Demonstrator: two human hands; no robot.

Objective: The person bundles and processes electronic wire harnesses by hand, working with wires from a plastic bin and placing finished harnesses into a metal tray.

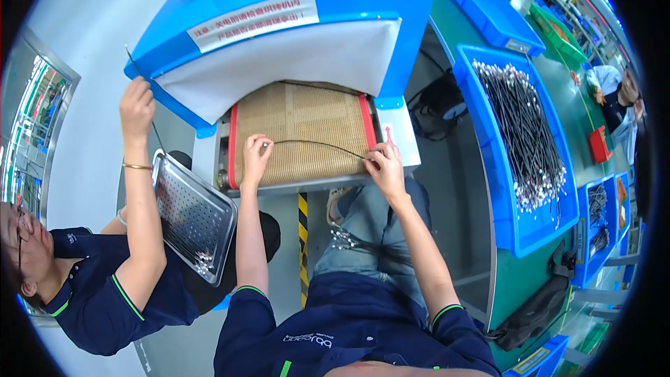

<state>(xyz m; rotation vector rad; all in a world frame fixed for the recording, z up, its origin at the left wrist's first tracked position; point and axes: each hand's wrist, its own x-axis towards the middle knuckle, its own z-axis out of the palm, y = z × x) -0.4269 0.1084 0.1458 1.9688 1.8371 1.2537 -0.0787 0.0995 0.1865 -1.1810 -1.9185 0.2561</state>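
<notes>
A thin black cable [317, 142] stretches in a slight arch between my hands, over the tan mesh conveyor belt [300, 115]. My left hand [257, 159] pinches one end near the belt's left side. At the right edge of the belt, my right hand [385, 166] has its fingers closed on the other end. Another dark cable [317, 85] lies far back on the belt, at the machine's opening. Across my lap rests a bundle of black cables [366, 243] with silvery ends.
Ahead stands a blue machine [412, 42] with a white curtain [293, 56]. At left, a co-worker's raised hand [137, 101] holds a cable beside a perforated metal tray [192, 209]. On the right, a blue bin [481, 188] full of cables sits on a green table [523, 279].
</notes>
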